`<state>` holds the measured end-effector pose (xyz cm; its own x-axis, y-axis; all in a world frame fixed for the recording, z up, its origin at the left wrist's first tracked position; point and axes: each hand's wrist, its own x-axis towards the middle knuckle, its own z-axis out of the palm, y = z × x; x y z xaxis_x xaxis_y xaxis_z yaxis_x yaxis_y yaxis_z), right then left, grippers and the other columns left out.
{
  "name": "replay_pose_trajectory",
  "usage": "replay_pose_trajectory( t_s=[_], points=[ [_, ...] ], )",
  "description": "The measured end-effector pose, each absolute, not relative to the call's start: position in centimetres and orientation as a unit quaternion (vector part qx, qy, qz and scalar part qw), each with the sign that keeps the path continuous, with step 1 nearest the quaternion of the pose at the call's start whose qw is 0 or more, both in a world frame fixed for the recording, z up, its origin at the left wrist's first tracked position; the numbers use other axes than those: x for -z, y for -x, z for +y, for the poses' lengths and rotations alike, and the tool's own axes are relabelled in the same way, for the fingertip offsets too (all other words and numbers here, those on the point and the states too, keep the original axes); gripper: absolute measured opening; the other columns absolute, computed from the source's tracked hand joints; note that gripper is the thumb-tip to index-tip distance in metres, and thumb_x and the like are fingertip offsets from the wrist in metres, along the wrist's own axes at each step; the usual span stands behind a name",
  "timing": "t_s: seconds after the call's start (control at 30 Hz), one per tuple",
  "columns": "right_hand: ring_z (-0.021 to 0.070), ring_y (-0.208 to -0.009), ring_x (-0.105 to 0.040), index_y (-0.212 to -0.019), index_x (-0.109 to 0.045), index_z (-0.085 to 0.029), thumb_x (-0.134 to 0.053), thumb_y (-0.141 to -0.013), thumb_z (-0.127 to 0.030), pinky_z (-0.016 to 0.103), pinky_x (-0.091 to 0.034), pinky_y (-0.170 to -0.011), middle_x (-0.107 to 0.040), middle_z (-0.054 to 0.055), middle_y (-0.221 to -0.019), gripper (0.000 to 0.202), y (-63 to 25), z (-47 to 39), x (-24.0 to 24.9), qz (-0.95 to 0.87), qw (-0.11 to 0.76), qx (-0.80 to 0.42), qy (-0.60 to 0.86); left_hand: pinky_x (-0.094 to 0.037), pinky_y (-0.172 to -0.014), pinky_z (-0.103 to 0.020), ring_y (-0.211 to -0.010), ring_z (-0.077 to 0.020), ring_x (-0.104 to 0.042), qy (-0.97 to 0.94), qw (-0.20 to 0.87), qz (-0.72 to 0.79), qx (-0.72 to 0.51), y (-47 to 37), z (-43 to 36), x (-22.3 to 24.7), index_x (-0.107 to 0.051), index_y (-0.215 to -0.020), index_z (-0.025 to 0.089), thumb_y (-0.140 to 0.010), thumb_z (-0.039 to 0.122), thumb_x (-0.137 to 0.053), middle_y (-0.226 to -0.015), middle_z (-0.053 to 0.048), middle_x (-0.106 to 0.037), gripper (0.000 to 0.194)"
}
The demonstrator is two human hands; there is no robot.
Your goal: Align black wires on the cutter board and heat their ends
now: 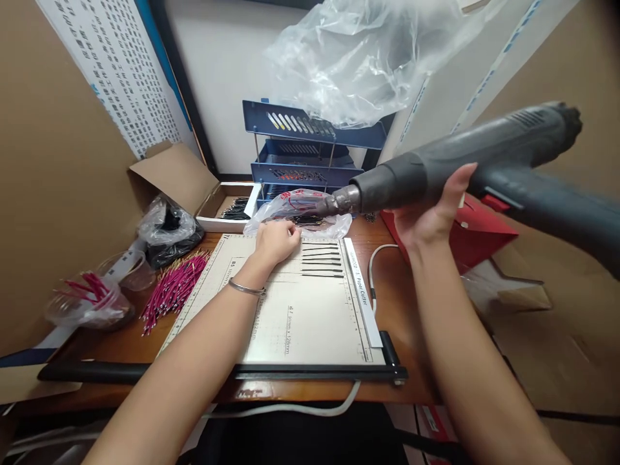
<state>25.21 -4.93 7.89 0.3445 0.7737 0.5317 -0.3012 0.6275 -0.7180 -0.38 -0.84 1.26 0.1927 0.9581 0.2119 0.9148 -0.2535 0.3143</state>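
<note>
My right hand [431, 223] holds up a dark grey heat gun [416, 171] by its body, thumb raised along the side. The gun's metal nozzle points left, above the far right of the paper cutter board [314, 323]. My left hand [277, 244] is closed at the board's far edge, beside a clear plastic bag [334, 226] with dark thin pieces in it. Its fingertips are turned away, so what they hold is hidden. To its right, several short black wire pieces [322, 261] lie in a spaced row on the board.
Left of the board lie a pile of magenta wires [177, 284] and a plastic tub [101, 300] of similar pieces. Behind stand an open cardboard box [223, 225], a black bag [177, 242] and a blue tiered rack [310, 171]. A red folder [484, 226] lies at right.
</note>
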Motion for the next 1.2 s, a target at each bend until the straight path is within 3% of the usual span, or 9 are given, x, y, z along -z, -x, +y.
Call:
replay_pose_trajectory(
  t_s=[0.1,0.2,0.27,0.47,0.53,0.67,0.83,1.07,1.2],
  points=[
    [0.0254,-0.126,-0.076,-0.107,-0.069,-0.03,-0.077,-0.086,-0.082,0.042,-0.073,-0.101,-0.076,0.003,-0.105,0.057,-26.6,-2.7,-7.9,-0.439,0.833,-0.234,0.241,-0.052,-0.095,-0.043,-0.109,-0.0353,-0.078,-0.772,0.062,0.605,-0.186,0.4,-0.7,-1.1,-0.085,-0.097,0.02,-0.105,0.042,-0.057,-0.106,-0.013,-0.087,0.036],
    [0.0261,-0.143,-0.067,-0.113,-0.071,-0.028,-0.077,-0.092,-0.072,0.047,-0.056,-0.129,-0.074,0.004,-0.127,0.05,-28.5,-1.1,-7.4,-0.449,0.844,-0.122,0.268,-0.051,-0.088,-0.04,-0.104,-0.0337,-0.077,-0.771,0.069,0.604,-0.19,0.5,-0.7,-1.0,-0.084,-0.094,0.02,-0.104,0.041,-0.058,-0.104,-0.012,-0.086,0.035],
    [0.0288,-0.151,-0.062,-0.121,-0.073,-0.025,-0.076,-0.094,-0.068,0.051,-0.045,-0.136,-0.071,0.005,-0.136,0.05,-29.7,-0.3,-7.1,-0.478,0.819,-0.086,0.305,-0.05,-0.082,-0.038,-0.099,-0.0321,-0.076,-0.769,0.077,0.605,-0.195,0.6,-0.7,-1.1,-0.083,-0.092,0.02,-0.103,0.041,-0.059,-0.103,-0.012,-0.086,0.034],
    [0.0349,-0.148,-0.063,-0.122,-0.076,-0.023,-0.077,-0.083,-0.081,0.064,-0.031,-0.14,-0.07,0.006,-0.134,0.069,-30.2,-0.8,-7.9,-0.56,0.756,-0.043,0.337,-0.041,-0.072,-0.035,-0.084,-0.0271,-0.07,-0.759,0.107,0.606,-0.212,0.8,-0.8,-1.4,-0.077,-0.081,0.02,-0.101,0.04,-0.06,-0.089,-0.009,-0.082,0.033],
    [0.0328,-0.144,-0.066,-0.124,-0.077,-0.024,-0.075,-0.086,-0.083,0.061,-0.024,-0.143,-0.074,0.004,-0.128,0.07,-29.8,-1.8,-8.3,-0.591,0.737,0.0,0.327,-0.039,-0.07,-0.034,-0.08,-0.0251,-0.067,-0.757,0.118,0.605,-0.218,0.8,-0.7,-1.3,-0.075,-0.079,0.02,-0.101,0.04,-0.061,-0.085,-0.008,-0.08,0.033],
    [0.0336,-0.157,-0.056,-0.131,-0.076,-0.023,-0.073,-0.093,-0.081,0.06,-0.017,-0.145,-0.072,0.008,-0.143,0.069,-29.3,-3.3,-8.7,-0.604,0.712,0.02,0.358,-0.036,-0.069,-0.034,-0.076,-0.0231,-0.062,-0.754,0.136,0.6,-0.23,0.8,-0.3,-0.9,-0.071,-0.074,0.02,-0.101,0.041,-0.061,-0.08,-0.006,-0.077,0.036],
    [0.0326,-0.146,-0.065,-0.125,-0.076,-0.021,-0.081,-0.082,-0.084,0.061,-0.023,-0.145,-0.07,0.007,-0.146,0.077,-28.5,-2.5,-8.5,-0.573,0.738,-0.006,0.356,-0.035,-0.07,-0.034,-0.073,-0.0217,-0.059,-0.746,0.153,0.598,-0.25,0.7,-0.2,-0.8,-0.067,-0.068,0.021,-0.098,0.039,-0.064,-0.075,-0.005,-0.073,0.035],
    [0.0302,-0.142,-0.067,-0.117,-0.073,-0.017,-0.088,-0.086,-0.062,0.054,-0.038,-0.14,-0.076,0.008,-0.127,0.057,-27.2,-2.8,-9.0,-0.572,0.746,-0.063,0.335,-0.033,-0.068,-0.033,-0.067,-0.0193,-0.052,-0.724,0.183,0.599,-0.288,0.6,-0.4,-1.2,-0.06,-0.063,0.021,-0.097,0.04,-0.065,-0.065,-0.002,-0.065,0.039],
    [0.0271,-0.147,-0.063,-0.116,-0.07,-0.02,-0.086,-0.092,-0.056,0.043,-0.037,-0.141,-0.074,0.009,-0.136,0.046,-26.2,-4.1,-9.6,-0.579,0.738,-0.096,0.333,-0.034,-0.068,-0.033,-0.066,-0.0189,-0.052,-0.724,0.174,0.605,-0.283,0.4,-0.4,-1.3,-0.057,-0.061,0.022,-0.097,0.04,-0.065,-0.064,-0.002,-0.064,0.04]
  ],
)
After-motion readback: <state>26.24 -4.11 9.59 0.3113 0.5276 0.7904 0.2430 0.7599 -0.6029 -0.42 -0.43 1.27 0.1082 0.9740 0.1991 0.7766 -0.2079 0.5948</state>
